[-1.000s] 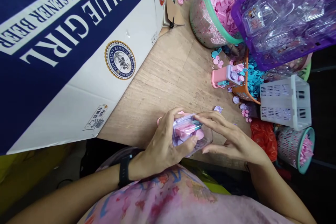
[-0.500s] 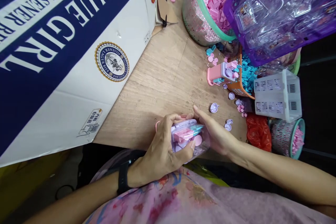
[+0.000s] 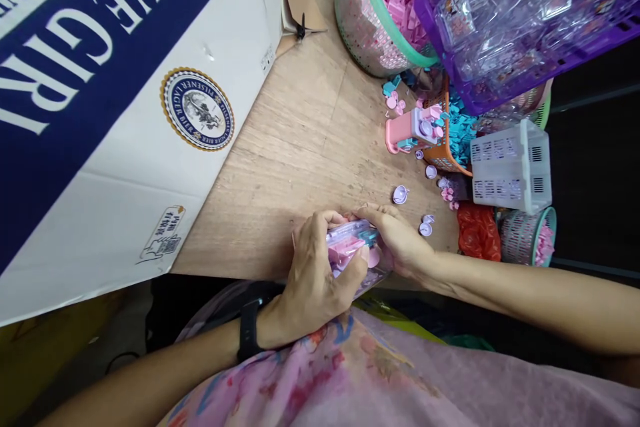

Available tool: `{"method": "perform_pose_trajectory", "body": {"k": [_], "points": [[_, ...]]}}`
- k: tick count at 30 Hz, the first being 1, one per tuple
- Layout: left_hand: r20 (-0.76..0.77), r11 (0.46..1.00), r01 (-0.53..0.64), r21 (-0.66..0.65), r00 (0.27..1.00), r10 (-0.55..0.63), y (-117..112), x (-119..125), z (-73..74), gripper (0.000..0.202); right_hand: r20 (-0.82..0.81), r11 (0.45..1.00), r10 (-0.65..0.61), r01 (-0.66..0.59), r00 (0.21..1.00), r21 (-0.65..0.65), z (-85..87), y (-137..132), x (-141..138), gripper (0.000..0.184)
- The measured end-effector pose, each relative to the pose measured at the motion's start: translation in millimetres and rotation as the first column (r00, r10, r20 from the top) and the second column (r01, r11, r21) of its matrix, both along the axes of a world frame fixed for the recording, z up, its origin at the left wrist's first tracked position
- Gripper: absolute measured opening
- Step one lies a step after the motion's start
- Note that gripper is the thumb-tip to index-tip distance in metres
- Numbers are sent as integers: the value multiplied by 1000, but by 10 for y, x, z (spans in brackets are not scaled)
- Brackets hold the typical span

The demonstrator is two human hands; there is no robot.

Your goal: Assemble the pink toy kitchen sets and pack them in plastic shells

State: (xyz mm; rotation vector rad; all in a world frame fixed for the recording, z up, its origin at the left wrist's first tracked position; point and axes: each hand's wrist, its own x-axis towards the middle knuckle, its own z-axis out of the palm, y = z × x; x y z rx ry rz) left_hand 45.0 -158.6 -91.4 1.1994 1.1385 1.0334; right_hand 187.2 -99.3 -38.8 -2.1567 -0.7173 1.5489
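Observation:
Close to my body, at the table's front edge, both hands grip a clear plastic box (image 3: pixel 350 250) with pink, lilac and blue toy pieces inside. My left hand (image 3: pixel 320 270) wraps its left side, the thumb lying across the front. Around the right side and far edge curls my right hand (image 3: pixel 397 237), its fingertips partly hidden behind the box. A pink edge shows behind the left fingers; what it belongs to is hidden. A small lilac cup (image 3: pixel 400 195) lies on the table just beyond my right hand.
A large beer carton (image 3: pixel 150 167) fills the left. Along the right stand a green-rimmed basket (image 3: pixel 365 27) of pink pieces, a purple crate (image 3: pixel 453 83) of clear packaging, an orange basket (image 3: pixel 445 157), a white basket (image 3: pixel 500 163) and a red bag (image 3: pixel 477 233). A pink toy machine (image 3: pixel 413 128) stands nearer.
My right hand's fingers have folded in over the far side of the box; before, they were stretched out. The box has tilted slightly. The whole view has shifted a little.

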Motion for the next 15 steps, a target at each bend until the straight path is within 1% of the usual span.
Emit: {"method": "perform_pose_trajectory", "body": {"k": [5, 10, 13, 15], "points": [[75, 998, 6, -62, 997, -2, -5, 16, -13, 36, 30, 999, 43, -43, 999, 1, -30, 2, 9, 22], [62, 997, 2, -83, 998, 3, 6, 27, -22, 32, 19, 999, 40, -40, 999, -1, -38, 14, -5, 20], [87, 996, -12, -93, 996, 21, -3, 43, -36, 32, 42, 999, 38, -38, 998, 15, -39, 18, -14, 20], [106, 995, -19, -95, 994, 29, -16, 55, -48, 35, 36, 999, 36, -37, 999, 18, -38, 19, -17, 19]]}}
